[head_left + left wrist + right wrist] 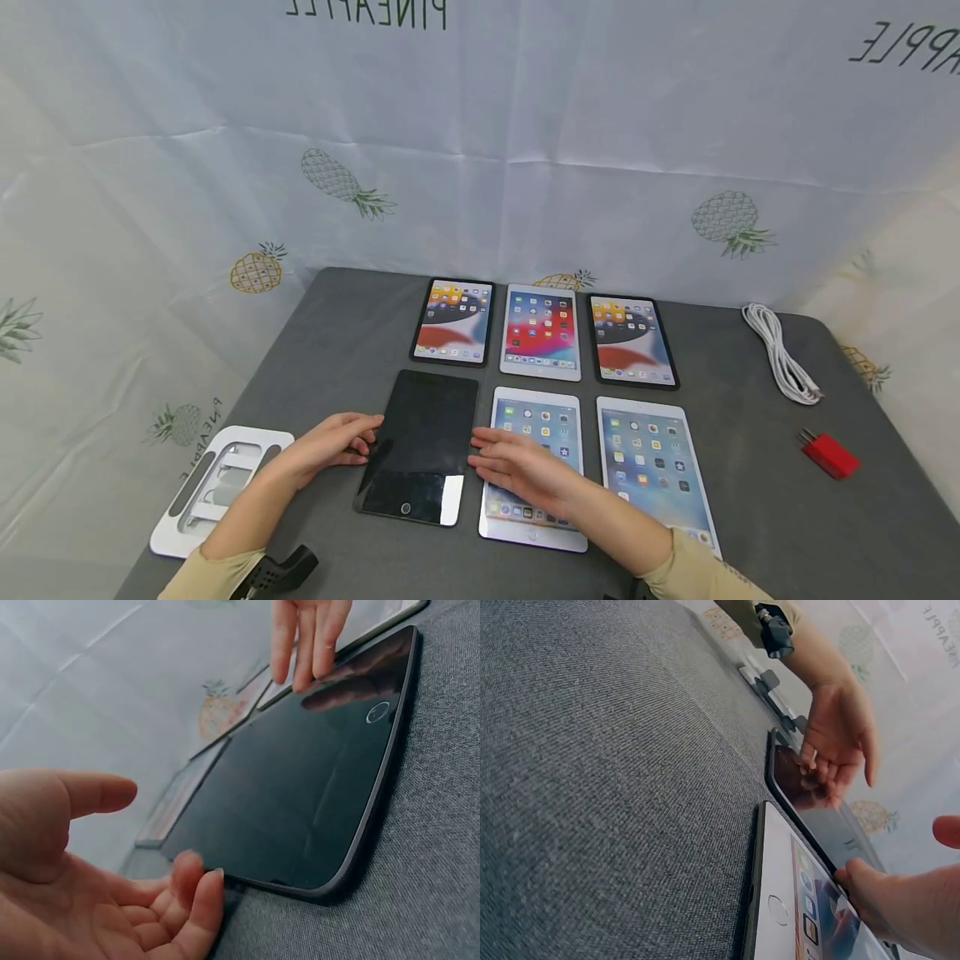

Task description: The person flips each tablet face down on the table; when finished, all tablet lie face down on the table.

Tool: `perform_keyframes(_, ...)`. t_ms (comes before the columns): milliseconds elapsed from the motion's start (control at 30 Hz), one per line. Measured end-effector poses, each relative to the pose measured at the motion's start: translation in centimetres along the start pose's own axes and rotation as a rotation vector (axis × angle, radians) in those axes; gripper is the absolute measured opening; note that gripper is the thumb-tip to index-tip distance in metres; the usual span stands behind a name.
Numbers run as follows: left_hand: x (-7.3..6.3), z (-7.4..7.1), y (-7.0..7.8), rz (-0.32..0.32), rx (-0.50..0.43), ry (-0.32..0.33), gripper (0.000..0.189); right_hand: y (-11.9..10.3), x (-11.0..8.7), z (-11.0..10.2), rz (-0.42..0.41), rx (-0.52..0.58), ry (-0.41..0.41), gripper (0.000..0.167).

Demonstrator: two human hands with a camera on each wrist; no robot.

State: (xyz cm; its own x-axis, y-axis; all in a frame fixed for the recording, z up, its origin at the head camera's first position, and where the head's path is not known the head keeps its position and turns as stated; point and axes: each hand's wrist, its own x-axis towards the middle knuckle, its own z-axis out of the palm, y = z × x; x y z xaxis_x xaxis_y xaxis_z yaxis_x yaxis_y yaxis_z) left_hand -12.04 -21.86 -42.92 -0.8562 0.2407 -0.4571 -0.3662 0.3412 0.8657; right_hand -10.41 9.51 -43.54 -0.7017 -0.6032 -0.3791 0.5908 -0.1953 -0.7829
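A black tablet (420,442) with a dark screen and a round home button lies on the grey table. At its left edge is my left hand (330,446), fingers loosely bent and thumb held apart; the left wrist view shows the fingertips (211,889) right at the tablet's rim. My right hand (525,471) reaches across a white tablet (532,537) with a lit screen. Its fingers are nearly straight, with their tips close to the black tablet's right edge. In the right wrist view, my left hand (840,739) is mirrored in the dark glass.
Beside the white tablet lies another white tablet (652,458). Behind are two black-framed tablets (452,321) and a white-framed one (540,329). A white stand (176,529) is at left; a coiled white cable (783,358) and red plug adapter (831,456) are at right.
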Motion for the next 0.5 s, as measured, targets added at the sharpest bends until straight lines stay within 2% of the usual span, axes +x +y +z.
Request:
perform_keyframes(300,0.09,0.48,0.15,0.05,0.186,0.032,0.033,0.12,0.07,0.13,0.002,-0.044,0.014,0.061)
perform_keyframes(500,0.02,0.38,-0.12,0.091,0.184,0.037,0.029,0.16,0.13,0.17,0.004,-0.065,0.019,0.061)
